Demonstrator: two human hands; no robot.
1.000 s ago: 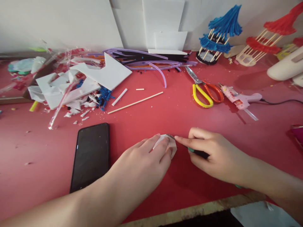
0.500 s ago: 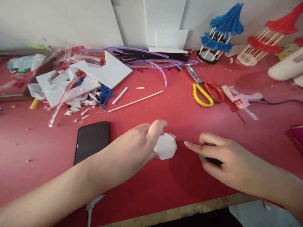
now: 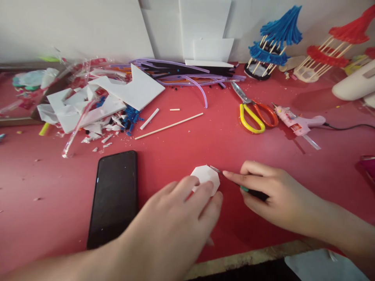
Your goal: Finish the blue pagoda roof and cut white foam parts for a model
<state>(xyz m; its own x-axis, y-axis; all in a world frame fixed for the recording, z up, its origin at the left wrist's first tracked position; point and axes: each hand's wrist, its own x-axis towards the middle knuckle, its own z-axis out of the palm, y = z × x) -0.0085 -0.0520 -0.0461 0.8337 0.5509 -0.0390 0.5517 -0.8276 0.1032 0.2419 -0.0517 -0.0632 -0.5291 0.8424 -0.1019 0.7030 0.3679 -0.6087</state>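
Observation:
A small white octagonal board piece (image 3: 202, 173) lies flat on the red table. My left hand (image 3: 187, 210) reaches over its lower edge, fingers apart, the fingertips resting on or just above it; I cannot tell how firmly they touch. My right hand (image 3: 263, 187) is closed around a slim craft knife (image 3: 215, 169) with a dark handle and a green bit near the grip. Its index finger stretches along the tool. The blade tip points left, close to the piece's upper right edge.
A phone (image 3: 114, 195) lies left of my left hand. Beyond are a thin wooden stick (image 3: 170, 125), board scraps (image 3: 143, 88), scissors (image 3: 252, 111), a pink glue gun (image 3: 297, 121) and purple pipe cleaners (image 3: 202, 91). Blue (image 3: 268, 52) and red (image 3: 328, 56) tower models stand at the back right.
My left hand has let go of its pinch at the octagon's left side and shifted down and right, over its lower edge. My right hand with the knife has moved slightly left.

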